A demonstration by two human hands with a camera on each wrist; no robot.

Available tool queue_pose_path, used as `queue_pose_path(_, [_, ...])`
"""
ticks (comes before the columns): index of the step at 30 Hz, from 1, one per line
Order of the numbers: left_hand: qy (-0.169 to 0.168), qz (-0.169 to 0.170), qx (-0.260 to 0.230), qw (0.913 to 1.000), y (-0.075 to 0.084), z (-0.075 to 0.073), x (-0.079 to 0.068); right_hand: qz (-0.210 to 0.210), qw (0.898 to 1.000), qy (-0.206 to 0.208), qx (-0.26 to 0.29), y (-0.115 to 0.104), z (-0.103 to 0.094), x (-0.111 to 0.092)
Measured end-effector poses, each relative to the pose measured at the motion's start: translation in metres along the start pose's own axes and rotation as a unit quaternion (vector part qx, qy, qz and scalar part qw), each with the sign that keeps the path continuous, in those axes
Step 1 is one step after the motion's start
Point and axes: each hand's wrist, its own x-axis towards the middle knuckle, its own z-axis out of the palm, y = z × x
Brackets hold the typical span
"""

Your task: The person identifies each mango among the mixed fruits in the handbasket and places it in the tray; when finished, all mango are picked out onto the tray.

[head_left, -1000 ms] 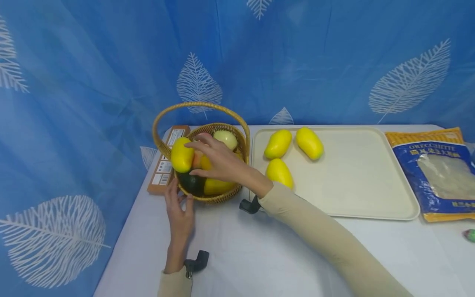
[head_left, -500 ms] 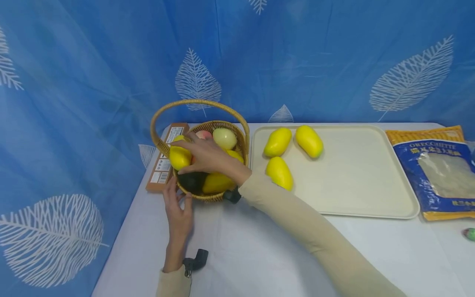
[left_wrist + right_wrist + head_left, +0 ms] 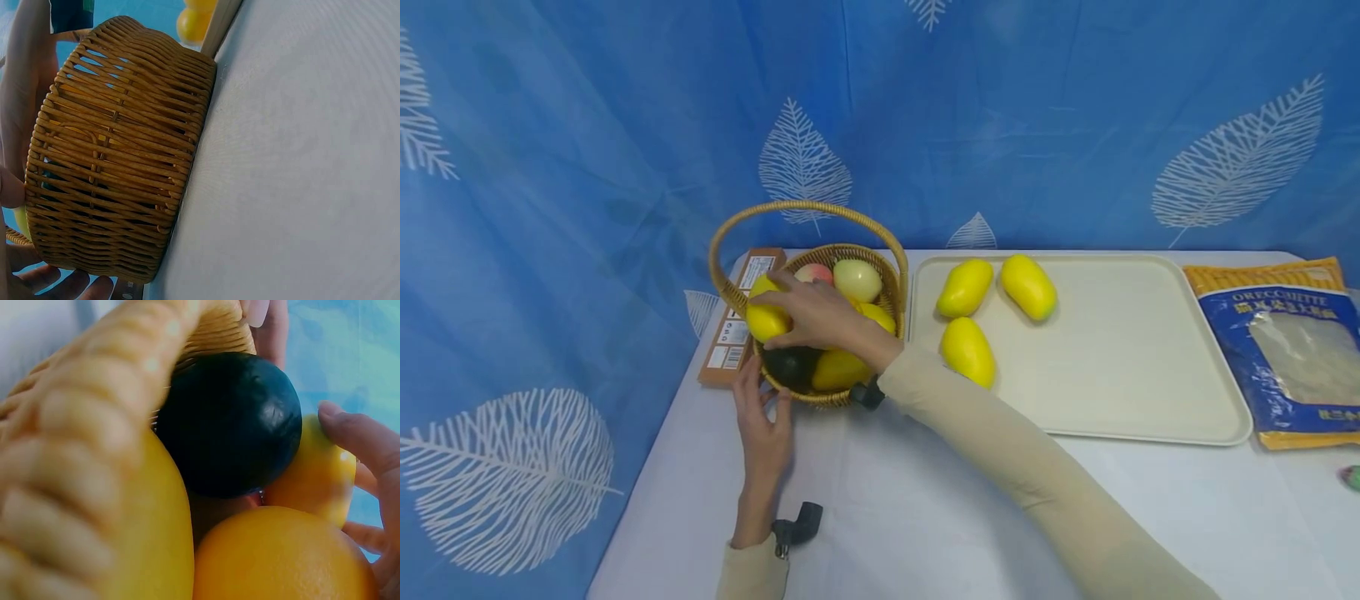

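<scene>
A wicker basket (image 3: 889, 287) with a hoop handle holds several fruits. My right hand (image 3: 790, 312) reaches in and grips a yellow mango (image 3: 760, 321) at the basket's left side. In the right wrist view my thumb (image 3: 359, 440) presses on that mango (image 3: 315, 481), beside a dark green fruit (image 3: 231, 422). My left hand (image 3: 763, 421) rests on the table with its fingers against the basket's front wall (image 3: 119, 156). A pale round fruit (image 3: 857, 279) and a peach (image 3: 812, 272) lie at the basket's back.
A cream tray (image 3: 1135, 350) right of the basket carries three yellow mangoes (image 3: 964, 286), all on its left part. A brown box (image 3: 730, 333) lies left of the basket. A blue and yellow pasta bag (image 3: 1285, 350) sits at the far right. A blue curtain hangs behind.
My right hand has moved left and down, and its fingers have closed round the yellow mango. The left hand has stayed against the basket.
</scene>
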Motion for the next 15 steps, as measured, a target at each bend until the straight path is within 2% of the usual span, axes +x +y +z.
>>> queue_pose_path(8, [-0.004, -0.028, 0.01, 0.9996, 0.004, -0.001, -0.001, -0.013, 0.999, 0.035, 0.006, 0.005, -0.004, -0.007])
queue_pose_path(15, [-0.004, -0.03, 0.014, 0.9994, 0.004, -0.001, 0.0, -0.025, 0.996, 0.073, 0.032, 0.005, -0.022, -0.029])
